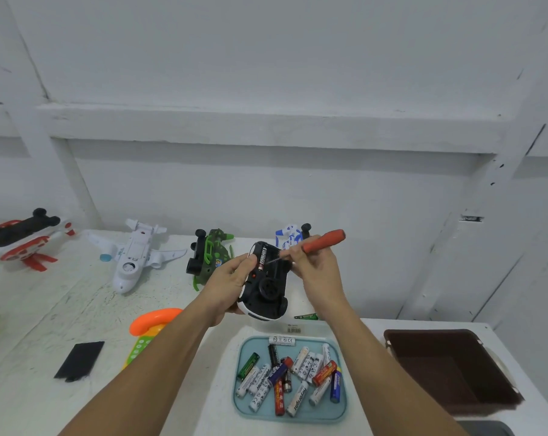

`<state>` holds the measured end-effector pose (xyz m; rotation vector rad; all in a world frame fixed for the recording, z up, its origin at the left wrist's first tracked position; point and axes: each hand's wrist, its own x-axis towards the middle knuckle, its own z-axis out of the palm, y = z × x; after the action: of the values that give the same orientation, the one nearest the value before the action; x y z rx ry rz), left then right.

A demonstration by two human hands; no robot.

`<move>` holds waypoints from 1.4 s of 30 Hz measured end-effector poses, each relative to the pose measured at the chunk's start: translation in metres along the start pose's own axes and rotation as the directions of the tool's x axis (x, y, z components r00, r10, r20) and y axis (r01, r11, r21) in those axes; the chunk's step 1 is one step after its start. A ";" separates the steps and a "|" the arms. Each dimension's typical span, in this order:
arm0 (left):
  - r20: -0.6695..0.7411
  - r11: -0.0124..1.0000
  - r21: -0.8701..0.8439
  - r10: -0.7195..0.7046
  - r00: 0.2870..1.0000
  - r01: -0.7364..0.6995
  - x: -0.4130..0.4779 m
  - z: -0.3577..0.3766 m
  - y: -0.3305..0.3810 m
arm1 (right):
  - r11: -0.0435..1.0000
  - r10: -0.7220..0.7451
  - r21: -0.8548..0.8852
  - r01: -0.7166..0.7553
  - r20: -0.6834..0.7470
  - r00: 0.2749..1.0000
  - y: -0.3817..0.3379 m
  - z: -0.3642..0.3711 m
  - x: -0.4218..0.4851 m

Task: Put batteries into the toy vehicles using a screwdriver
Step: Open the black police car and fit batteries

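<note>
Head view, left grip (227, 283) curled round toy car (268, 292), right grip (319, 273) pinching screwdriver (323, 241)

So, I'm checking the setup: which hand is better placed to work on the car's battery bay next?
Right: the right hand pinches the screwdriver, tip at the battery bay, while the left hand grips the upturned car.

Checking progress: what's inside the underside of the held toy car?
A black Eveready battery lies in the underside of the toy car, with the screwdriver tip at it. The left hand and right hand cover its edges, so other cells cannot be seen.
</note>
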<state>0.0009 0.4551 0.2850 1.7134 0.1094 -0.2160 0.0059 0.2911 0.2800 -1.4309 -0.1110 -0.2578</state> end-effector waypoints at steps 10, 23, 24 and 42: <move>-0.004 1.000 -0.022 0.011 1.000 -0.011 0.003 0.006 0.000 | 0.957 -0.202 -0.211 0.199 0.011 0.979 0.014 0.014 -0.030; -0.007 0.999 0.037 -0.003 1.000 0.004 0.005 0.003 -0.001 | 0.913 -0.355 -0.264 0.310 -0.141 0.924 0.022 0.011 -0.038; -0.004 0.999 0.053 0.001 1.000 -0.001 0.003 0.003 -0.001 | 0.920 -0.333 -0.271 0.283 -0.161 0.929 0.022 0.008 -0.037; -0.038 0.968 0.248 0.060 0.997 -0.049 0.013 0.002 0.004 | 0.990 0.082 -0.090 -0.104 -0.221 0.972 -0.001 -0.015 -0.025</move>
<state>0.0138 0.4524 0.2859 1.9677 0.0706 -0.1543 -0.0193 0.2793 0.2731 -1.4946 0.1498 -0.3439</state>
